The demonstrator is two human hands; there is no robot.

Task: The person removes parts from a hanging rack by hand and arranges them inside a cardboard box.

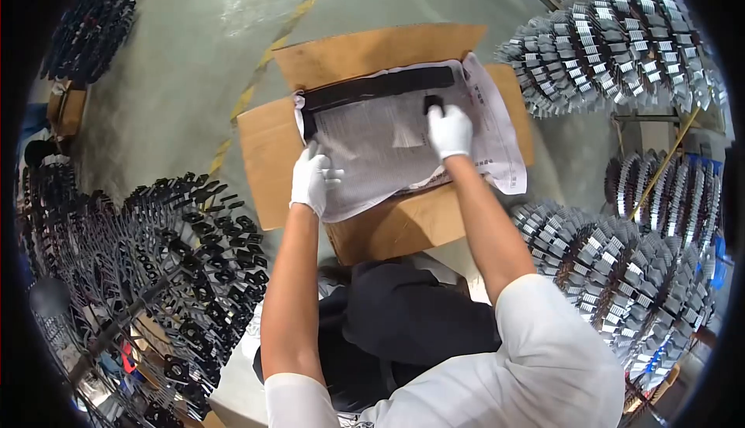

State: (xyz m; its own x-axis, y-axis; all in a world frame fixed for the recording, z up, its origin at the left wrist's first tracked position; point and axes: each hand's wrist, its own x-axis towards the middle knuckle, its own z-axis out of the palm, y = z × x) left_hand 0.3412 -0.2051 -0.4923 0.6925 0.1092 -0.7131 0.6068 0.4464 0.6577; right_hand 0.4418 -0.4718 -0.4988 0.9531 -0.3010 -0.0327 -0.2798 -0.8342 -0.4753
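An open cardboard box [264,156] with its flaps folded out stands in front of me, lined with a pale printed sheet [497,129]. A row of black parts [380,86] lies along the far inner side of the box. My right hand [450,131], in a white glove, is closed on a small black part [433,103] above the right half of the sheet. At the left edge of the box is my left hand [314,177], also gloved, its fingers apart; a dark piece touches or lies just beyond its fingertips, and whether they hold it is unclear.
Racks of black parts [178,257] fill the left side. Silvery metal parts [613,48] hang in dense bundles on the right, with more [621,265] lower down. A yellow and black line [299,13] crosses the floor. A brown box [68,110] stands far left.
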